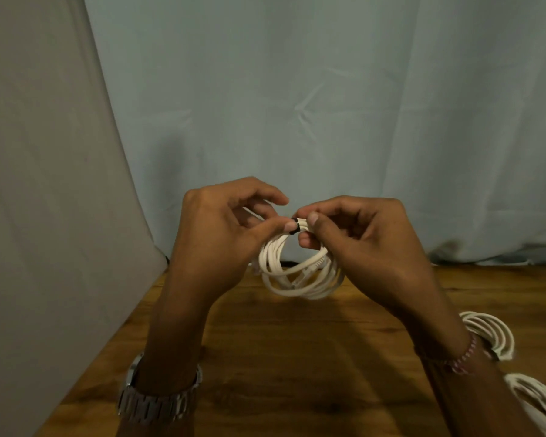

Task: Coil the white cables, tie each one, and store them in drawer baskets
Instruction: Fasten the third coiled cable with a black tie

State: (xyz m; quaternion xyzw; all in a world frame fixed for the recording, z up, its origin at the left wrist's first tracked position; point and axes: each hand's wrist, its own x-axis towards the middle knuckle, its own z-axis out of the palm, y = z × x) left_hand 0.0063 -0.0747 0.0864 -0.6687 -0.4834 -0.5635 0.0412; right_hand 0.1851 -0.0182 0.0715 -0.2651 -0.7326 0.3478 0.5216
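- Head view: I hold a coiled white cable (300, 272) in the air above the far middle of the wooden tabletop (297, 357), both hands raised to it.
- My left hand (224, 234) pinches the top of the coil with thumb and forefinger, right against a small black tie (294, 226) that wraps the gathered strands.
- My right hand (363, 238) grips the same bundle just on the other side of the tie, thumb on top and the other fingers curled underneath.
- So the tie sits between my two thumbs, both hands about equally close to it; the strands there run left to right from one hand to the other, and the loops hang down below my fingers, with a connector end showing inside them.
- I judge this to be the tying step; to tighten the tie, I'd keep the bundle pinched on both sides so the loops don't spring apart.
- Two more coiled white cables (492, 335) lie near the right edge of the tabletop, beside my right wrist, one nearer me (530, 402).
- No drawer baskets are in sight.
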